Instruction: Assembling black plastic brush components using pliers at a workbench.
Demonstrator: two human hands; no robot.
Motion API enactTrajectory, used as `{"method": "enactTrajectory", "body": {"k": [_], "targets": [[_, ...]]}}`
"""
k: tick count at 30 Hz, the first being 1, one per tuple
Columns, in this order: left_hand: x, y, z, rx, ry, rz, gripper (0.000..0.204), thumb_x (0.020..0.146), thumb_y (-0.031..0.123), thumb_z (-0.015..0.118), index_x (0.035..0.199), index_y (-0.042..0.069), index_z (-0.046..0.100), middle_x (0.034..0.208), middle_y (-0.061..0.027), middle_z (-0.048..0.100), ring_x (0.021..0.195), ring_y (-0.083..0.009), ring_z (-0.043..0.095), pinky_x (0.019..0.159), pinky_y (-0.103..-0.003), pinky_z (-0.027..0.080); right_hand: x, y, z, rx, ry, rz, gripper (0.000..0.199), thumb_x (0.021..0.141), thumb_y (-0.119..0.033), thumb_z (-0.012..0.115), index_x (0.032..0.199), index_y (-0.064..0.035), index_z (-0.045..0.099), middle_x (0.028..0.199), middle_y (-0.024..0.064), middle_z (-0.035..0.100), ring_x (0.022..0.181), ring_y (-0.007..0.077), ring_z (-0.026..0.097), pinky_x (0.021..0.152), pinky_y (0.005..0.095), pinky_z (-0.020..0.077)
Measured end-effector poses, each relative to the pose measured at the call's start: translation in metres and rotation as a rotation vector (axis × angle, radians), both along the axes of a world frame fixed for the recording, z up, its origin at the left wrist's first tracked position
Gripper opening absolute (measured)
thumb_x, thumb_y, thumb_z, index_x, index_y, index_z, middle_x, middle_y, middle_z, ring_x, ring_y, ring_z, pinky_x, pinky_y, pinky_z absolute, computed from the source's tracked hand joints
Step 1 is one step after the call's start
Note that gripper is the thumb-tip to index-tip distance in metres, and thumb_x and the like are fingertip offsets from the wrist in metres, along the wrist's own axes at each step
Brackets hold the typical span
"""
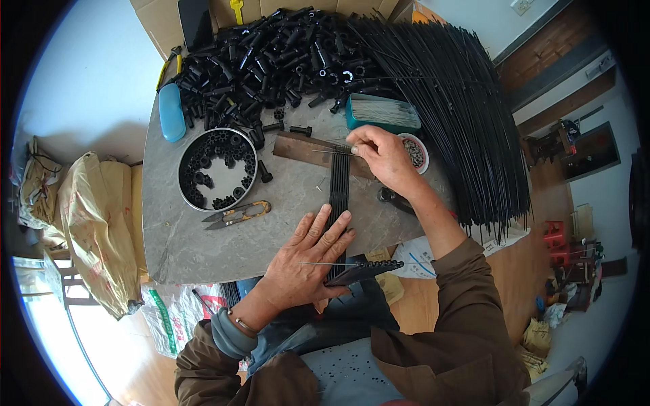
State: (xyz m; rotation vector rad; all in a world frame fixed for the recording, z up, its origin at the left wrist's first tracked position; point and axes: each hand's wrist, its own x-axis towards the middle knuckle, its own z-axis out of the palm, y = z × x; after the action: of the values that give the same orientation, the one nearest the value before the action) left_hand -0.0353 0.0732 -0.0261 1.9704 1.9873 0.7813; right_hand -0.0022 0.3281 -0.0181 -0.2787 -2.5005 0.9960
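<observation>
My left hand (308, 260) lies flat with fingers spread, pressing down on a row of thin black rods (338, 193) laid side by side on the grey table (176, 223). A thin wire and a dark toothed strip (362, 271) stick out under its thumb at the table's near edge. My right hand (382, 154) pinches a thin metal wire (335, 145) at the rods' far ends, where they rest on a brown bar (298, 147).
A round tin (218, 169) of black gear-like parts, yellow-handled snips (237, 214), a blue case (171, 111), a teal box (382, 113), a small bowl (416, 152), a heap of black tubes (271, 61) and a big fan of long black rods (460, 115) surround the work. Sacks lie left.
</observation>
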Motion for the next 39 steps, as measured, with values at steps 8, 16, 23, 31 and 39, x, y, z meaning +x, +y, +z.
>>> {"method": "enactTrajectory", "body": {"k": [8, 16, 23, 31, 39], "targets": [[0.000, 0.001, 0.002, -0.020, 0.008, 0.005, 0.090, 0.061, 0.050, 0.077, 0.134, 0.006, 0.047, 0.151, -0.0117, 0.030, 0.141, -0.0371, 0.021, 0.114, -0.047, 0.020, -0.007, 0.004, -0.005, 0.003, 0.090, 0.001, 0.017, 0.083, -0.002, 0.062, 0.100, -0.0014, 0.063, 0.085, 0.0074, 0.067, 0.075, 0.0204, 0.064, 0.070, 0.0312, 0.0500], [0.001, -0.001, 0.002, -0.025, 0.040, 0.013, 0.089, 0.063, 0.051, 0.075, 0.134, 0.006, 0.046, 0.151, -0.0115, 0.029, 0.141, -0.0367, 0.020, 0.115, -0.046, 0.020, -0.002, 0.003, 0.008, 0.236, -0.092, -0.023, 0.014, 0.081, -0.007, 0.062, 0.093, -0.0021, 0.067, 0.081, 0.0121, 0.067, 0.076, 0.0269, 0.063, 0.071, 0.0372, 0.0486], [-0.001, 0.001, 0.002, 0.027, 0.097, -0.014, 0.091, 0.063, 0.055, 0.073, 0.134, 0.005, 0.046, 0.150, -0.0133, 0.029, 0.140, -0.0366, 0.023, 0.114, -0.047, 0.021, 0.025, -0.024, 0.029, 0.708, 0.065, 0.109, 0.037, 0.074, -0.005, 0.061, 0.110, -0.0093, 0.061, 0.125, 0.0085, 0.055, 0.114, 0.0307, 0.050, 0.092, 0.0446, 0.0387], [-0.015, -0.026, 0.033, 0.178, -0.027, -0.131, 0.028, 0.078, 0.039, 0.068, 0.093, 0.016, 0.074, 0.142, -0.0024, 0.047, 0.139, -0.0352, 0.028, 0.115, -0.049, 0.006, 0.024, -0.042, -0.003, 0.795, 0.071, 0.395, 0.039, 0.082, -0.015, 0.054, 0.121, -0.0105, 0.056, 0.124, 0.0033, 0.055, 0.130, 0.0294, 0.039, 0.107, 0.0565, 0.0240], [-0.026, -0.079, 0.149, 0.705, -0.367, 0.722, 0.035, 0.093, 0.024, 0.050, 0.080, -0.004, 0.066, 0.111, -0.0179, 0.066, 0.103, -0.0212, 0.061, 0.087, -0.036, 0.046, 0.070, -0.160, 0.058, -0.706, -0.641, 1.049, 0.025, 0.094, -0.021, 0.053, 0.100, 0.0031, 0.056, 0.085, 0.0064, 0.065, 0.079, 0.0142, 0.060, 0.073, 0.0276, 0.0465]]}}
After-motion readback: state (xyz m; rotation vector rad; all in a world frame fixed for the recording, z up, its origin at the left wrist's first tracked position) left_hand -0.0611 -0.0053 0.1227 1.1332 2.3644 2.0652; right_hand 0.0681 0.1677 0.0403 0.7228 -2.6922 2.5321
